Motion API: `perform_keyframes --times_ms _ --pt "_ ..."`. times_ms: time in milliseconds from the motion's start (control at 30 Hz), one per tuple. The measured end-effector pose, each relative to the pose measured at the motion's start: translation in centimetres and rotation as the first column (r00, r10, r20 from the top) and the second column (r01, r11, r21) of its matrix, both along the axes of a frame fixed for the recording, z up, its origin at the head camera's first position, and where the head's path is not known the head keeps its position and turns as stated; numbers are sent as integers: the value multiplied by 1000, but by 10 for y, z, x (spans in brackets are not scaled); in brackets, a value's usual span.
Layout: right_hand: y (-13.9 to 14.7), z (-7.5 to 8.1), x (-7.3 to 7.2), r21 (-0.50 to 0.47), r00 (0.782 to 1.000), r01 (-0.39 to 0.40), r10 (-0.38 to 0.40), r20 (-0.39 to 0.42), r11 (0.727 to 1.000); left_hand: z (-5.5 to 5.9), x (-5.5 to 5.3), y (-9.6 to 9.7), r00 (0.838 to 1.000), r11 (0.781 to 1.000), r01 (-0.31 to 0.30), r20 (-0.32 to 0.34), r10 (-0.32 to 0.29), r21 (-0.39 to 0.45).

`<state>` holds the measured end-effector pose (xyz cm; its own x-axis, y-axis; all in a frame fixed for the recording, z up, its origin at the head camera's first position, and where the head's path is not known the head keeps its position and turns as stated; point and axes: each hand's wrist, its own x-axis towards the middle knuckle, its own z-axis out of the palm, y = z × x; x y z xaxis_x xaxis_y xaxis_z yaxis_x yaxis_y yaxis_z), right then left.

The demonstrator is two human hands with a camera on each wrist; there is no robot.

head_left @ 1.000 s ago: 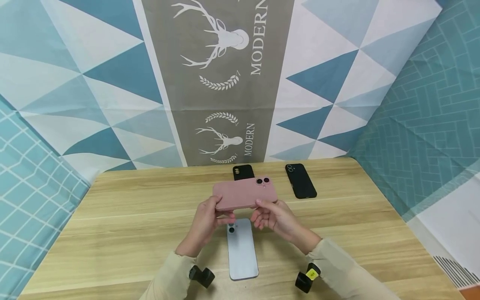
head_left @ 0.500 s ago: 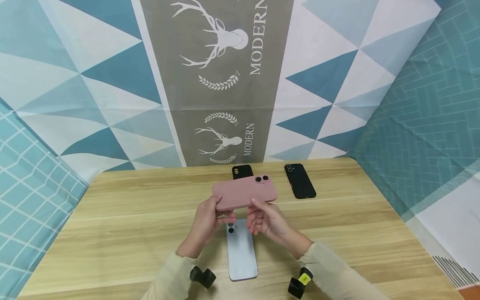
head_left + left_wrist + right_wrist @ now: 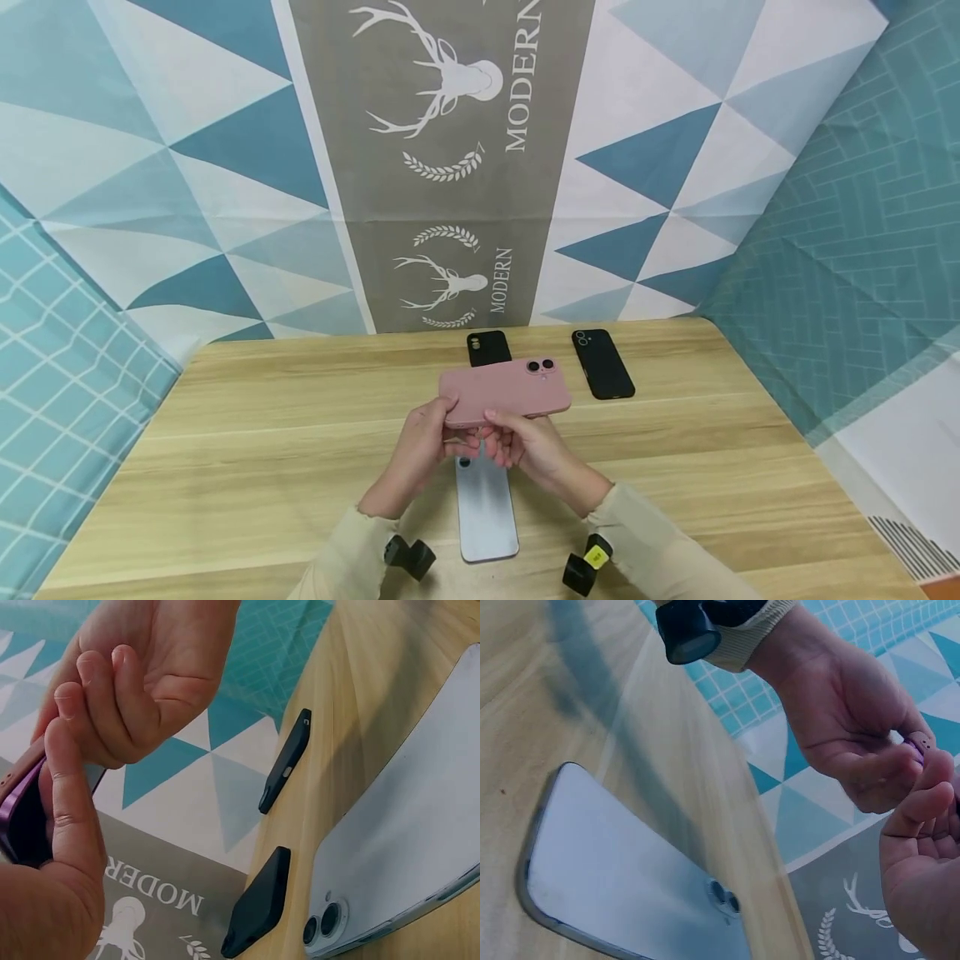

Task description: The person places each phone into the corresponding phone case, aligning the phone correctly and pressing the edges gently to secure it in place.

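- Well, the pink case [image 3: 504, 390] is held up above the desk [image 3: 255, 467], camera end toward the right; whether a phone sits inside it I cannot tell for sure.
- The left hand [image 3: 422, 444] grips its left end, thumb on top; the right hand [image 3: 546, 457] lays its thumb on the near edge, fingers bent beneath.
- Below them a pale phone [image 3: 487, 518] lies back up on the desk, nothing fitted over it, its camera end partly behind the fingers.
- Farther back rest a black case [image 3: 489, 344], its near part hidden by the pink one, and, to the right, a black phone-shaped piece [image 3: 604, 365].
- By my reading, the handling is midway: the pink case is picked up, but not set down or parted from anything; neither black piece is in hand.
- Compared with half a second ago, the right thumb sits farther left along the edge, the hands are closer together and the pink case is slightly farther right.
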<state>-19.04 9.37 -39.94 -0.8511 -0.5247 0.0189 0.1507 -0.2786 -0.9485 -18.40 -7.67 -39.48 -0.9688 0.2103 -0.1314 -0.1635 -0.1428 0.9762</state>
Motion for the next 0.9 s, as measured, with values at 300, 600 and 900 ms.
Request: perform_keyframes --times_ms 300,600,900 --pt "3 4 -4 27 999 30 -30 -15 999 5 4 -8 999 999 32 38 -33 23" --pt "-7 2 -1 -8 952 212 -205 228 977 2 0 -14 1000 999 5 23 -6 33" --pt "-12 1 -1 -50 905 359 -334 264 932 2 -1 -11 999 999 37 12 -37 -4"
